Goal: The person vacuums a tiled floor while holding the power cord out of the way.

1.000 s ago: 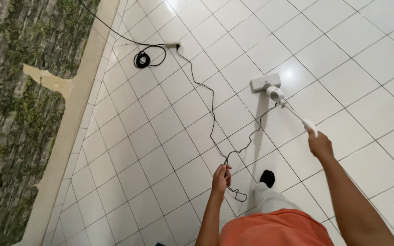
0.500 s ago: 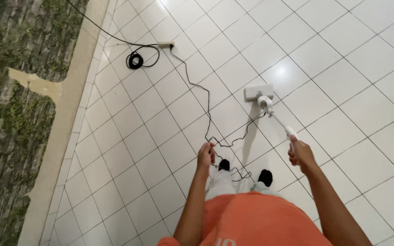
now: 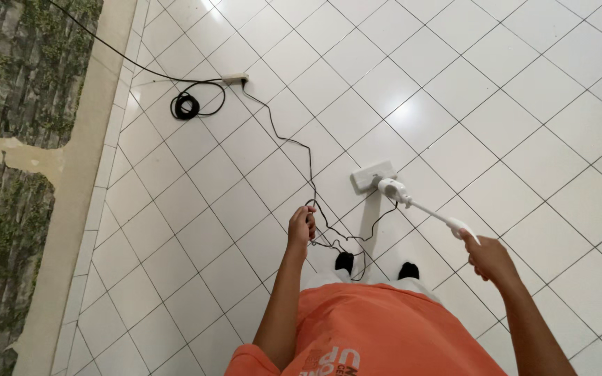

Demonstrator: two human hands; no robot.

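left hand (image 3: 302,227): fist closed, arm extended | right hand (image 3: 488,257): closed, arm forward

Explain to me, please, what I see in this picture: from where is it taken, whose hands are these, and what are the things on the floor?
The picture comes from a camera worn on a person's head, looking down, so you see their own arms, orange shirt and feet. The right hand holds the handle of a white stick vacuum cleaner, whose flat head rests on the white tiled floor. The left hand is closed on the thin black power cord, lifting it. The cord runs across the tiles to a white extension socket. Beside the socket lies a small coil of black cable. At the left edge stands a wall with a stone-and-leaf pattern.
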